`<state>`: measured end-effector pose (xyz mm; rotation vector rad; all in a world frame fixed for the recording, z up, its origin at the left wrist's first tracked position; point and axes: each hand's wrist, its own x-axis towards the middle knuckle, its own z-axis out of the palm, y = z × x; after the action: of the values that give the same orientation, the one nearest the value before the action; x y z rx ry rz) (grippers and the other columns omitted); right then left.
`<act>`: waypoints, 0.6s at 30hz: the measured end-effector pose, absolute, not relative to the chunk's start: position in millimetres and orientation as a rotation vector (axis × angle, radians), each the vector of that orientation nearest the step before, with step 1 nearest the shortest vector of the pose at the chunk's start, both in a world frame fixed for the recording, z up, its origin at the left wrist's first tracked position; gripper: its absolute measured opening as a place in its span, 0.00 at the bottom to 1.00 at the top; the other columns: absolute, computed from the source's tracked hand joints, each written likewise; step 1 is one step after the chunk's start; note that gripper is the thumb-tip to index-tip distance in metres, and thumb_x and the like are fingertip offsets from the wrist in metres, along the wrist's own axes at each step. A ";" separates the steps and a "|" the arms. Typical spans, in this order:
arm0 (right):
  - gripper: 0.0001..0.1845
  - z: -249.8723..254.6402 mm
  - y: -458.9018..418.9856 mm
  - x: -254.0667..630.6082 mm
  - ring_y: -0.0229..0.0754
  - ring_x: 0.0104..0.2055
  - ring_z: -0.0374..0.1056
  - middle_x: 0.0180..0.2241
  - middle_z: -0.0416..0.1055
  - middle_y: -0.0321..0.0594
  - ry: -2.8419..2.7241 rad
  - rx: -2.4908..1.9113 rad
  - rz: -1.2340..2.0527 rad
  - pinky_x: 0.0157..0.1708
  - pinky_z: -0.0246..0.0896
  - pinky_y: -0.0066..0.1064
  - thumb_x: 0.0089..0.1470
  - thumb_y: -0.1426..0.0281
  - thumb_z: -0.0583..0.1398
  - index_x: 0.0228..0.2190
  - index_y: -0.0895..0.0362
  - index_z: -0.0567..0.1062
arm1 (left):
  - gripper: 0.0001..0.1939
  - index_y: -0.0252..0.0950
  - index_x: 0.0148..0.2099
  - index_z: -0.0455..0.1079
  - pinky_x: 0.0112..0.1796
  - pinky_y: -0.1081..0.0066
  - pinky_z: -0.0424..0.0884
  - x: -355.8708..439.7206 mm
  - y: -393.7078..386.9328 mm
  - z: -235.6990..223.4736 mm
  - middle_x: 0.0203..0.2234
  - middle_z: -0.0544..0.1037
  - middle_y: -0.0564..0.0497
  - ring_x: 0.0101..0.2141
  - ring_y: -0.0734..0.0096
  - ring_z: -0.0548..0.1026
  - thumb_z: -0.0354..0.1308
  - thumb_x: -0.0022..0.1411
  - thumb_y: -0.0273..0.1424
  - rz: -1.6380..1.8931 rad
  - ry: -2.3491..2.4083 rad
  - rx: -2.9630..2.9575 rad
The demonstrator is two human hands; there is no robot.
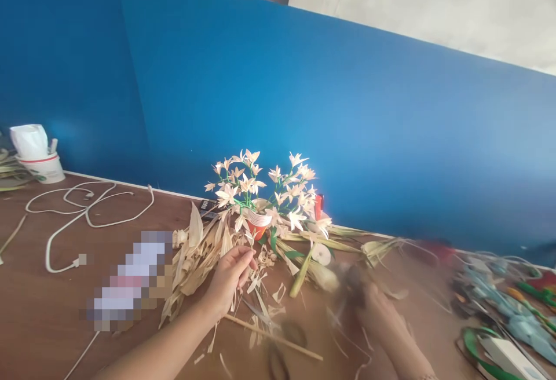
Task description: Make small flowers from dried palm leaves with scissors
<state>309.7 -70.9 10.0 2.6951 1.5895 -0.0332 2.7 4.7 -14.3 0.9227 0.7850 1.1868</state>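
Note:
My left hand (232, 270) is closed in a pinch in front of the flower pot; a small pale piece shows at its fingertips, too small to name. My right hand (377, 309) is smeared by motion, and a dark blurred object lies at its fingers, so I cannot make out its grip. Pale husk flowers (247, 184) on green stems stand in a red and white pot (258, 225). Dried corn husks (195, 258) are heaped left of the pot. Scissors with dark handles (278, 362) and a thin wooden stick (273, 336) lie between my forearms.
A white cable (87, 209) loops across the brown table's left side, near a white tub (43, 168). A blurred-out patch (130, 281) covers something there. A white roll (321, 254) lies right of the pot. Light-blue material (521, 316) and green strips clutter the right. A blue panel (304, 108) stands behind.

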 end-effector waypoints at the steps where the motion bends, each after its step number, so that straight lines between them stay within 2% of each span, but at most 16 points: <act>1: 0.21 19.6 -70.5 298.9 0.56 0.38 0.71 0.37 0.74 0.54 1.530 2.698 0.011 0.35 0.58 0.40 0.46 0.76 0.55 0.44 0.56 0.72 | 0.14 0.34 0.34 0.67 0.16 0.80 0.47 2.1 5.7 -14.1 0.21 0.74 0.55 0.12 0.89 0.53 0.60 0.54 0.40 1.197 0.790 0.928; 4: 0.13 45.5 -64.3 256.7 0.57 0.41 0.70 0.36 0.74 0.53 1.699 2.592 0.116 0.36 0.57 0.42 0.48 0.76 0.54 0.34 0.56 0.76 | 0.15 0.33 0.34 0.67 0.16 0.81 0.47 0.9 7.7 -13.0 0.20 0.73 0.56 0.12 0.89 0.53 0.60 0.53 0.41 1.240 0.838 0.943; 6: 0.13 50.7 -53.9 221.3 0.52 0.39 0.70 0.33 0.75 0.48 2.087 2.459 0.033 0.36 0.56 0.37 0.50 0.76 0.53 0.26 0.54 0.77 | 0.15 0.33 0.34 0.67 0.16 0.81 0.46 0.5 7.8 -12.4 0.20 0.73 0.56 0.12 0.89 0.53 0.60 0.53 0.41 1.266 0.893 0.950; 10: 0.13 27.9 -24.1 155.5 0.42 0.35 0.69 0.30 0.76 0.39 2.692 2.160 -0.297 0.36 0.56 0.30 0.49 0.77 0.56 0.28 0.51 0.79 | 0.16 0.34 0.35 0.67 0.15 0.81 0.47 0.2 7.4 -14.8 0.19 0.72 0.57 0.13 0.87 0.53 0.60 0.53 0.42 1.309 0.965 0.948; 13: 0.13 4.3 -6.2 130.8 0.41 0.34 0.68 0.28 0.75 0.38 2.807 2.070 -0.270 0.34 0.54 0.29 0.50 0.78 0.56 0.25 0.53 0.79 | 0.16 0.34 0.34 0.67 0.15 0.80 0.47 0.2 8.7 -18.9 0.19 0.71 0.57 0.13 0.86 0.54 0.60 0.52 0.43 1.344 0.968 0.979; 18: 0.13 -14.2 2.3 126.1 0.41 0.33 0.65 0.28 0.72 0.40 2.817 2.075 -0.240 0.33 0.53 0.29 0.49 0.80 0.55 0.28 0.56 0.78 | 0.16 0.34 0.33 0.67 0.15 0.79 0.48 0.9 12.0 -24.0 0.19 0.71 0.56 0.13 0.85 0.55 0.59 0.54 0.43 1.373 0.976 1.014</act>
<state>126.1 2.3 -14.2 2.0747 2.8167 -0.2398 0.9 12.0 -24.0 1.0136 0.9756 1.3726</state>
